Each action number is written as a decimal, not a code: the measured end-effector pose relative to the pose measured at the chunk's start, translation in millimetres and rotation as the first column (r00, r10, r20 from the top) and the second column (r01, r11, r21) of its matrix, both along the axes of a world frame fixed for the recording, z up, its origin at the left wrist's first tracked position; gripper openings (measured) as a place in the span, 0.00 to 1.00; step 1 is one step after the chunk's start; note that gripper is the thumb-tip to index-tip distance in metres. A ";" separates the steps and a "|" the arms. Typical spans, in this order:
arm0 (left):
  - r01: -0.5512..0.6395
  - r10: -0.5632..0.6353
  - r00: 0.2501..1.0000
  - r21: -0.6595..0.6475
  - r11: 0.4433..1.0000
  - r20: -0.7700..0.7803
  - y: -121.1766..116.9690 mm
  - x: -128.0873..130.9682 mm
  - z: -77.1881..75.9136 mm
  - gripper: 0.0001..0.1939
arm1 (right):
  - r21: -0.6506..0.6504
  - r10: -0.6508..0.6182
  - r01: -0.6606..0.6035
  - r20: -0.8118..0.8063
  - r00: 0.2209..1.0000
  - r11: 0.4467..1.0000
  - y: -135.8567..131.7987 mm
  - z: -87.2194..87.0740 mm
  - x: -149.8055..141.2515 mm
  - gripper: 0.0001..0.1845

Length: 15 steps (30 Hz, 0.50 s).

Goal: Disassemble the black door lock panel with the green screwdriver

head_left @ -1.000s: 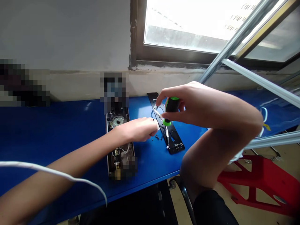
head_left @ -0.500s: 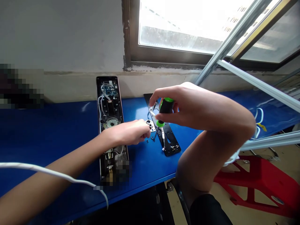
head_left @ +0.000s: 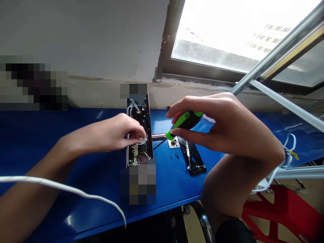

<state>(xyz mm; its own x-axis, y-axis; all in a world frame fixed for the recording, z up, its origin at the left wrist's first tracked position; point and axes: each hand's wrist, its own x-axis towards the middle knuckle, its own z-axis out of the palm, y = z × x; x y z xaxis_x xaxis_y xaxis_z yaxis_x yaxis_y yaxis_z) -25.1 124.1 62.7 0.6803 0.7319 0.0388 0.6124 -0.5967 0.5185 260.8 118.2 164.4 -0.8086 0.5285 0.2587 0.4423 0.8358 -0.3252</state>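
Observation:
My right hand [head_left: 222, 126] grips a screwdriver [head_left: 183, 123] with a green and black handle, its shaft pointing left toward an opened lock body [head_left: 139, 135]. My left hand [head_left: 113, 135] is pinched on the middle of that lock body, over its white wires; what the fingertips hold is hidden. The lock body lies lengthwise on the blue table [head_left: 63, 148], its circuit parts exposed. Right of it lie a small square metal part [head_left: 174, 143], several tiny dark screws [head_left: 175, 156] and a long black mounting plate [head_left: 193, 157].
A white cable [head_left: 76, 192] crosses the lower left in front of my arm. Metal window-frame rails [head_left: 278, 91] slant across the upper right. A red plastic stool [head_left: 286, 209] stands on the floor at the right. The wall and window sill close the far table edge.
My left hand has moved from the loose screws beside the black plate to the lock body. The screwdriver has tilted from upright over the plate to nearly level, pointing at the lock body.

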 end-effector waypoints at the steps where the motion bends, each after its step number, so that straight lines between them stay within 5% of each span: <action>1: 0.001 -0.001 1.000 -0.025 1.000 -0.018 0.1 -1.8 -0.1 0.11 | 0.013 -0.008 0.008 -0.007 1.000 1.000 0.0 -0.8 -2.9 0.11; 10: 0.027 -0.035 0.997 -0.106 0.994 -0.074 -1.6 -2.9 0.4 0.14 | 0.073 -0.090 0.098 -0.100 0.991 0.992 -6.4 -2.9 -16.6 0.09; 15: 0.020 -0.034 0.996 -0.155 0.988 -0.086 -4.7 -5.4 4.4 0.13 | 0.092 0.017 -0.009 -0.088 0.996 0.996 -0.8 -10.1 -27.2 0.08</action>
<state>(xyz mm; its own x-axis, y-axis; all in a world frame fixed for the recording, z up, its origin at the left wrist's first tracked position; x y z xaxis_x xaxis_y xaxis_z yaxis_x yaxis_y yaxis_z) -30.4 119.4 67.1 0.6957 0.7057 -0.1340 0.6446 -0.5310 0.5500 233.5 117.4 154.2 -0.7870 0.4890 0.3762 0.4040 0.8693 -0.2847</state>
